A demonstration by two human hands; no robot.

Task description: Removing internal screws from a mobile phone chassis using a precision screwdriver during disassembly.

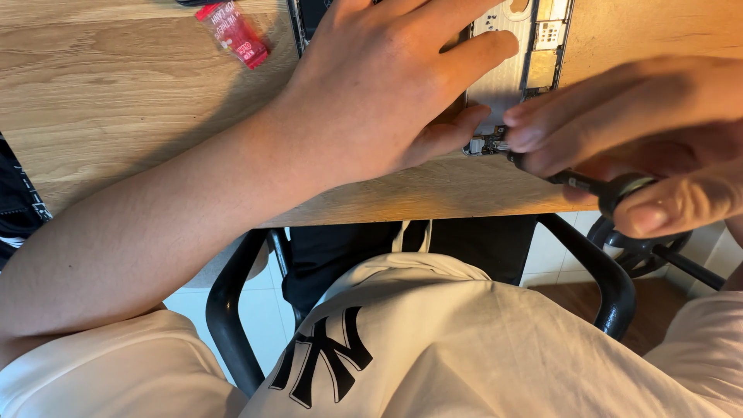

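While left hand steadies the opened phone, right hand grips a screwdriver.

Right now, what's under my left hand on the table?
Under the left hand lies an opened phone: its silver inner plate and small parts show past the fingers. The hand covers the rest. The right hand works a screwdriver at its lower edge.

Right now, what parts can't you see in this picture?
All in the head view:
- Opened device: its top is cut off by the picture's edge, and the left hand covers its left side.
- Screwdriver: the right hand hides its tip.
- Small parts at the device's bottom edge: too tiny to tell.
- Red packet: its top is cut off.
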